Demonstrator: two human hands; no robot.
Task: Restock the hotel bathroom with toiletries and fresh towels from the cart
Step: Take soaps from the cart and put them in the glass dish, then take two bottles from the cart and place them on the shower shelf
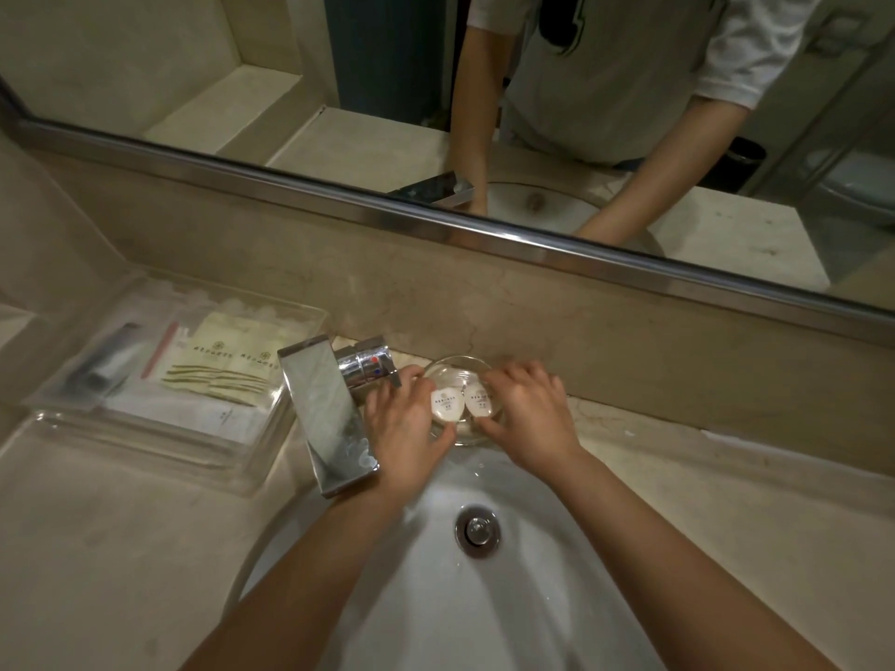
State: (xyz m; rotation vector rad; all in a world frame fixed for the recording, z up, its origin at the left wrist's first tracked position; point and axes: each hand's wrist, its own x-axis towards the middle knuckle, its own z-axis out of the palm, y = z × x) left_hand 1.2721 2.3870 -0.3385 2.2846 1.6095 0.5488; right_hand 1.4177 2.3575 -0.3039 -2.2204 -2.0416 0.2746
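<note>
Two small wrapped soaps (446, 404) lie side by side in a glass dish (455, 363) on the table (678, 477), behind the sink (523, 598), next to the tap (329, 409). The left hand (404, 428) curls its fingers round one side of the dish. The right hand (530, 411) curls its fingers round the other side and maybe touches a soap.

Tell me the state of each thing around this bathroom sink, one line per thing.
Left hand: pinching the left soap.
Right hand: pinching the right soap.
Left soap: wrapped, lying in the glass dish.
Right soap: wrapped, in the dish beside the left one.
Glass dish: upright on the counter behind the sink.
Faucet: off, no water running.
Sink: no pooled water.
Clear tray: holding toiletry packets.
</note>
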